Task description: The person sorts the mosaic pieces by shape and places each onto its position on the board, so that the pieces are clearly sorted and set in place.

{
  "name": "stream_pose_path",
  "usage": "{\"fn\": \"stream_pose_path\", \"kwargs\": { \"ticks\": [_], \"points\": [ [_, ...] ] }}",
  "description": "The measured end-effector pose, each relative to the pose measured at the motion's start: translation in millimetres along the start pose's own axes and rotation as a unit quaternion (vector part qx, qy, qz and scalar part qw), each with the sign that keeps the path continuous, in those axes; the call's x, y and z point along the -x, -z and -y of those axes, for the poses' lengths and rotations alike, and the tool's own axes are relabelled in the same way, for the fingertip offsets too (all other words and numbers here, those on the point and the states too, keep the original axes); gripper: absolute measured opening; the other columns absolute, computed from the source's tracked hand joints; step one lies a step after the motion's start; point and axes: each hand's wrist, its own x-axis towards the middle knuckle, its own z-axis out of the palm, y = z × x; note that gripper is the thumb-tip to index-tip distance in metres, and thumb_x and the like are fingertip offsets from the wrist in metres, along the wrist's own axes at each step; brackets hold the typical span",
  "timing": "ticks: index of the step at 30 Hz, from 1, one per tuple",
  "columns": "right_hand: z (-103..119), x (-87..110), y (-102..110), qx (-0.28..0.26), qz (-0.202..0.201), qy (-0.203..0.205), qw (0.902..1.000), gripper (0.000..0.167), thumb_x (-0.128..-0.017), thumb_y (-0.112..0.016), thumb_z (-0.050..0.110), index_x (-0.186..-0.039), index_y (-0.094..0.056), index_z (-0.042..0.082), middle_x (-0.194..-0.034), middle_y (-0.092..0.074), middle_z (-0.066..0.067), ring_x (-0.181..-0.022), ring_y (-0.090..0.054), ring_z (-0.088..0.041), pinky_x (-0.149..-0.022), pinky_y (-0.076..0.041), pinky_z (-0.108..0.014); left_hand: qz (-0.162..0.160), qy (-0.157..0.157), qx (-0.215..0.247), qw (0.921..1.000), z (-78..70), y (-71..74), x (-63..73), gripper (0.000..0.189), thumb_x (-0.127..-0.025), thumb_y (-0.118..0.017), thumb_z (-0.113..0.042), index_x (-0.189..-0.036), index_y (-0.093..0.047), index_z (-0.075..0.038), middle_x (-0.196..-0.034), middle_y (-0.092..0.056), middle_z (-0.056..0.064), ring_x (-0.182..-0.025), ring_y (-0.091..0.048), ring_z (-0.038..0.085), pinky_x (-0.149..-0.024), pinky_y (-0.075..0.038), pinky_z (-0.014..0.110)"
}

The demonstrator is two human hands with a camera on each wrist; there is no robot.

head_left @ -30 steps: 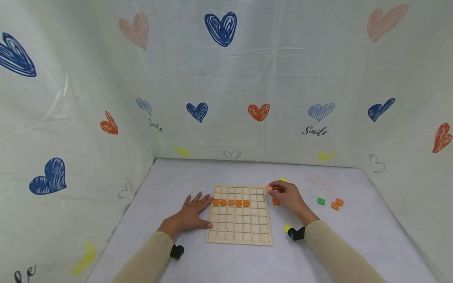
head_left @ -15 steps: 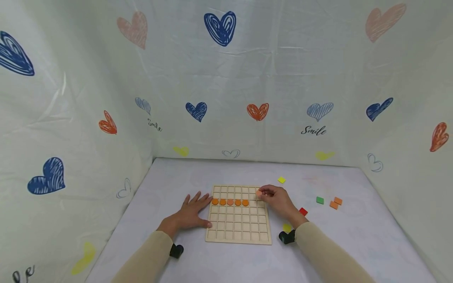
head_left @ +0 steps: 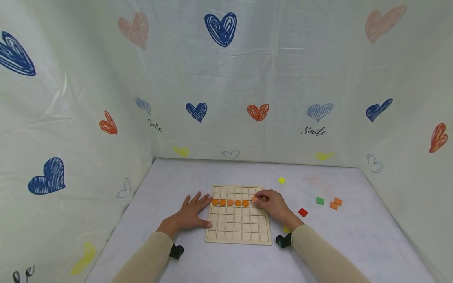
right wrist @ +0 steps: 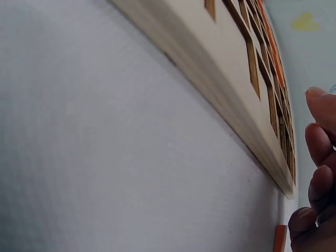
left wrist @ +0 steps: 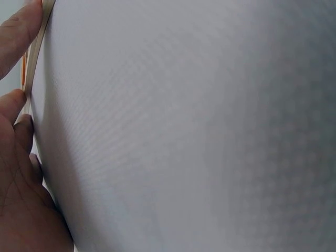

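Observation:
A square wooden grid board (head_left: 238, 228) lies on the table, its third row from the far side holding several orange discs (head_left: 238, 203) side by side. My right hand (head_left: 274, 204) pinches a light orange disc (head_left: 254, 199) between thumb and fingers, over that same row just right of the seated discs. My left hand (head_left: 191, 215) lies spread at the board's left side, thumb and a fingertip touching the edge. In the left wrist view, fingers (left wrist: 13, 39) meet the board's rim. The right wrist view shows curled fingers (right wrist: 320, 184) above the board; the disc is not visible there.
Right of the board lie a red tile (head_left: 302, 212), a green tile (head_left: 320, 201), two orange tiles (head_left: 334, 205) and a yellow tile (head_left: 281, 180). Another yellow piece (head_left: 286, 229) is partly behind the right wrist. An orange piece (right wrist: 280, 239) shows by the right hand.
My right hand has carried the light orange disc left and toward me, from beyond the board's far right corner to the discs' row. The red tile has come into view. My left hand stays put.

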Motion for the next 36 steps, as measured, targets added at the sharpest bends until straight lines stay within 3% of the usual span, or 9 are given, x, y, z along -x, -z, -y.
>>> {"fn": "stream_pose_path", "kwargs": {
  "ticks": [11, 22, 27, 36],
  "points": [
    [-0.3, -1.2, -4.9, 0.061, 0.004, 0.046, 0.9971, 0.014, -0.091, -0.084, 0.022, -0.104, -0.082, 0.017, -0.095, -0.068, 0.006, -0.09, -0.054, -0.015, -0.081, -0.048, -0.032, 0.003, 0.0, 0.004, 1.0, -2.3, 0.0, 0.9, 0.104, -0.081, -0.086, -0.054, -0.166, -0.036, -0.019, -0.175, -0.027, 0.004, -0.166, -0.006, 0.034, -0.132, 0.006, 0.059],
    [0.4, -0.3, -5.9, 0.083, 0.013, 0.052, 0.9951, 0.017, -0.092, -0.083, 0.019, -0.108, -0.082, 0.014, -0.097, -0.073, 0.006, -0.094, -0.06, -0.011, -0.086, -0.054, -0.034, 0.0, -0.004, 0.001, 1.0, -1.5, -1.1, 1.3, 0.105, -0.081, -0.086, -0.055, -0.165, -0.037, -0.017, -0.175, -0.028, 0.006, -0.165, -0.008, 0.035, -0.132, 0.004, 0.061],
    [-0.9, 0.3, -5.7, 0.08, 0.011, 0.047, 0.9956, 0.02, -0.092, -0.083, 0.017, -0.111, -0.082, 0.013, -0.099, -0.073, 0.006, -0.096, -0.061, -0.01, -0.089, -0.055, -0.035, -0.001, -0.006, 0.001, 1.0, -1.0, -2.4, 0.5, 0.105, -0.08, -0.086, -0.055, -0.165, -0.038, -0.017, -0.175, -0.029, 0.006, -0.165, -0.008, 0.035, -0.132, 0.004, 0.061],
    [-5.5, 8.4, 6.9, 0.028, -0.014, 0.027, 0.9991, 0.024, -0.096, -0.078, 0.02, -0.12, -0.078, 0.016, -0.107, -0.067, 0.003, -0.094, -0.054, -0.017, -0.082, -0.048, -0.03, 0.0, 0.001, -0.002, 1.0, -1.2, -0.2, -0.4, 0.103, -0.081, -0.085, -0.055, -0.166, -0.037, -0.019, -0.175, -0.028, 0.004, -0.166, -0.007, 0.034, -0.132, 0.005, 0.059]
  ]
}}
